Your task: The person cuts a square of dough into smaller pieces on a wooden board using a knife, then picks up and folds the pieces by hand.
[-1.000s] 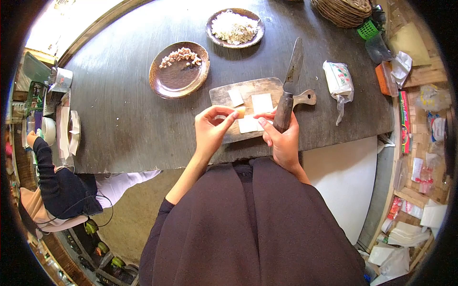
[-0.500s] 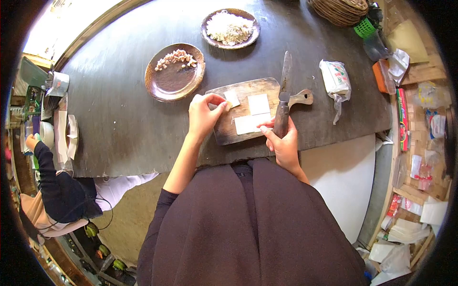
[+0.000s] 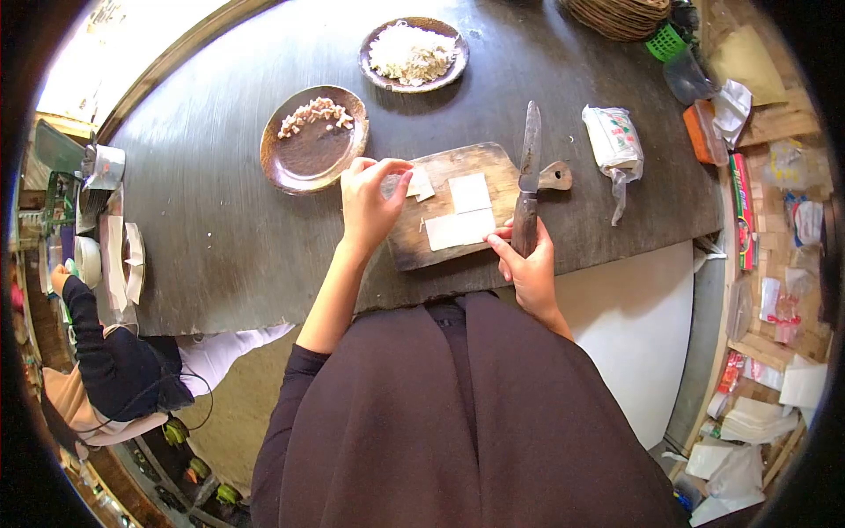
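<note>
My right hand (image 3: pixel 530 268) grips the dark handle of a knife (image 3: pixel 531 145), its worn blade pointing up and away over the right side of a wooden cutting board (image 3: pixel 484 158). Its fingertips touch the lower white slice (image 3: pixel 459 229) on the board. Another square white slice (image 3: pixel 470 193) lies just above that one. My left hand (image 3: pixel 374 198) is raised over the board's left edge, thumb and index finger curved with a gap between their tips. Beside those tips lie small white pieces (image 3: pixel 422 185), partly overlapping.
Beyond the board stand a brown plate (image 3: pixel 275 163) with small chopped pieces and another plate (image 3: pixel 365 66) heaped with white shreds. A white plastic packet (image 3: pixel 613 141) lies right of the board. Another person's sleeve (image 3: pixel 88 326) is at the left table edge.
My left hand has let go of a small pale piece on the board and drawn back slightly left and up. The knife has stayed upright in my right hand.
</note>
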`<state>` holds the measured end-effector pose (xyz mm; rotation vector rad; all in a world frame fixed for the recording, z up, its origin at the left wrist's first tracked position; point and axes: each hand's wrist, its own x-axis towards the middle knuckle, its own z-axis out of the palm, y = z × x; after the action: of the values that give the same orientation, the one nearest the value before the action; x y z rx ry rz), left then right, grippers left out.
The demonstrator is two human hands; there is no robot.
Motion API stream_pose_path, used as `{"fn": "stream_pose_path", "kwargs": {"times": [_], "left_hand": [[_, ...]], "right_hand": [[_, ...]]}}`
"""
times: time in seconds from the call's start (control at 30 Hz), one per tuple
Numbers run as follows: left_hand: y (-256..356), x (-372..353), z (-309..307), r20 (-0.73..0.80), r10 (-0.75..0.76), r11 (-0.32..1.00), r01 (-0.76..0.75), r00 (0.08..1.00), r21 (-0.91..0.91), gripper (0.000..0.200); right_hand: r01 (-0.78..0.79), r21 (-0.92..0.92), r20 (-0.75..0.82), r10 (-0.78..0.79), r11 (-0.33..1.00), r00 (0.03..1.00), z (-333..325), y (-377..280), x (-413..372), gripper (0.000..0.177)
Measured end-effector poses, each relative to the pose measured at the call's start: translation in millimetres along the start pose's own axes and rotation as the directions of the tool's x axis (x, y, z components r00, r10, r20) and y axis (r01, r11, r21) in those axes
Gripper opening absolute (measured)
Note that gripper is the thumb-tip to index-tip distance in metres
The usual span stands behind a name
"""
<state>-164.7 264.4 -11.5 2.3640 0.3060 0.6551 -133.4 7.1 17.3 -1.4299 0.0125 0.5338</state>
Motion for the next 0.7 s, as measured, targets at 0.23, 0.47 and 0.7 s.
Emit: {"fn": "stream_pose_path", "kwargs": {"times": [0.23,0.47,0.7], "left_hand": [[1,-6,-5,-0.008,0.044,0.984,-0.042,0.999,0.172,0.018],[-5,-8,-7,0.090,0.048,0.968,-0.069,0.995,0.243,0.018],[-4,-3,6,0.084,-0.101,0.994,0.105,0.991,-0.033,0.011]], "right_hand": [[0.021,0.031,-0.003,-0.021,0.999,1.000,-4,4,-1,0.031],[0.017,0.024,0.002,-0.017,1.000,1.000,-6,4,-3,0.031],[0.029,0.037,0.011,-0.029,0.999,1.000,-6,8,-5,0.032]]}}
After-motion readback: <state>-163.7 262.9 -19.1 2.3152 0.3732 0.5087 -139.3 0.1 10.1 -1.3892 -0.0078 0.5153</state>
